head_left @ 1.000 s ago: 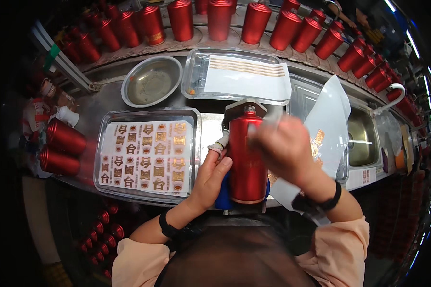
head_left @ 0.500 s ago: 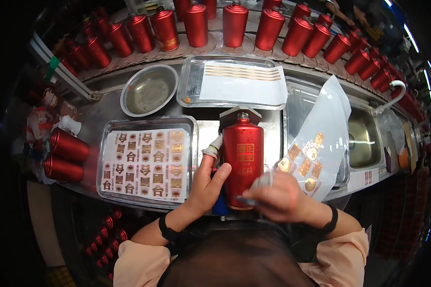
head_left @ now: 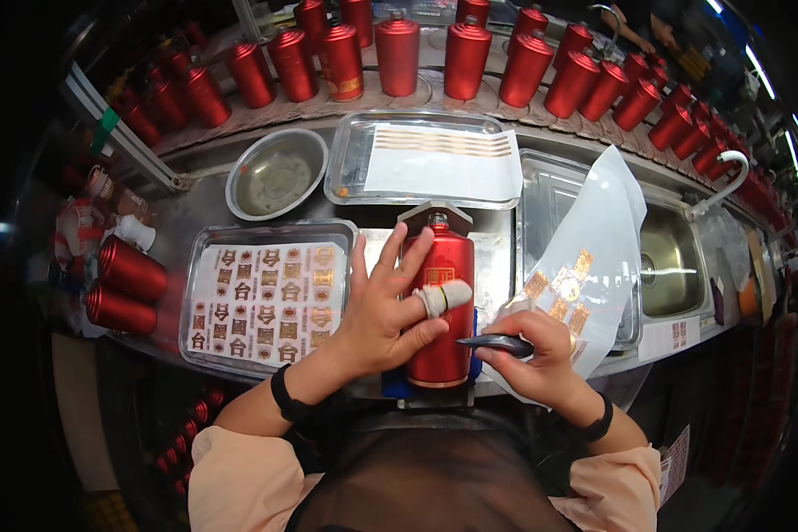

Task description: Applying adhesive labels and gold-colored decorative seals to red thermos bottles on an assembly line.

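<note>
A red metallic bottle [head_left: 449,355] with a gold label and a dark neck lies on its back in front of me, its neck pointing away, in a small holder [head_left: 414,213]. My left hand [head_left: 377,319] rests across the bottle with fingers spread; a white cloth cover [head_left: 443,298] wraps one finger. My right hand [head_left: 545,363] grips a dark, pointed tool [head_left: 501,344]. The tool's tip is at the bottle's right side. Beside this hand lies a translucent sheet [head_left: 607,230] with gold stickers.
At left, a clear tray [head_left: 356,266] holds a sheet of gold and brown stickers. Behind are a metal bowl [head_left: 275,173] and another tray [head_left: 350,191] with gold strips. A sink [head_left: 669,275] is at right. Red bottles [head_left: 399,58] line the far belt; two lie [head_left: 129,306] at left.
My left hand has moved from the bottle's left side to over its front. My right hand has shifted from the bottle's base to its right side. Bottles on the belt have moved right.
</note>
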